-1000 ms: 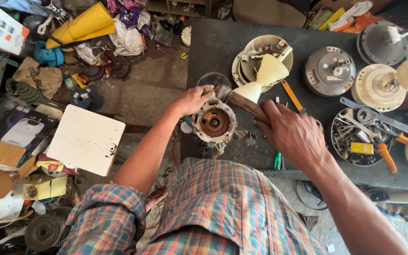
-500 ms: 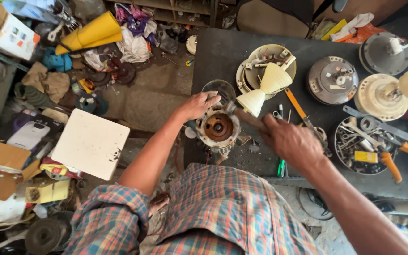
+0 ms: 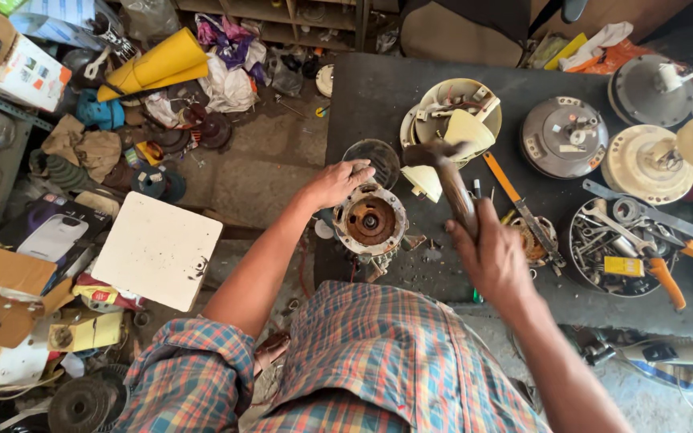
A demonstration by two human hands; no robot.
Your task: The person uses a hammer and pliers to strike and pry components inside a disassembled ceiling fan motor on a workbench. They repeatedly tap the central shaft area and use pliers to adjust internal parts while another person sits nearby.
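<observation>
My left hand (image 3: pixel 337 183) rests on the rim of a round rusty motor part (image 3: pixel 370 222) that stands at the near left corner of the dark workbench (image 3: pixel 378 96). My right hand (image 3: pixel 492 261) grips the wooden handle of a hammer (image 3: pixel 447 178). The hammer's head is raised above and to the right of the motor part, over a cream fan housing (image 3: pixel 452 120). Between the hammer and the motor part there is a gap.
Several round fan motor covers (image 3: pixel 564 136) lie at the back right, and a bowl of tools (image 3: pixel 611 244) stands at the right. An orange-handled tool (image 3: pixel 519 200) lies beside my right hand. The floor at the left holds a white board (image 3: pixel 156 248), boxes and a yellow cone (image 3: pixel 154 64).
The hammer has swung up and away from the motor part, its head now raised higher. My left hand has stayed on the motor part.
</observation>
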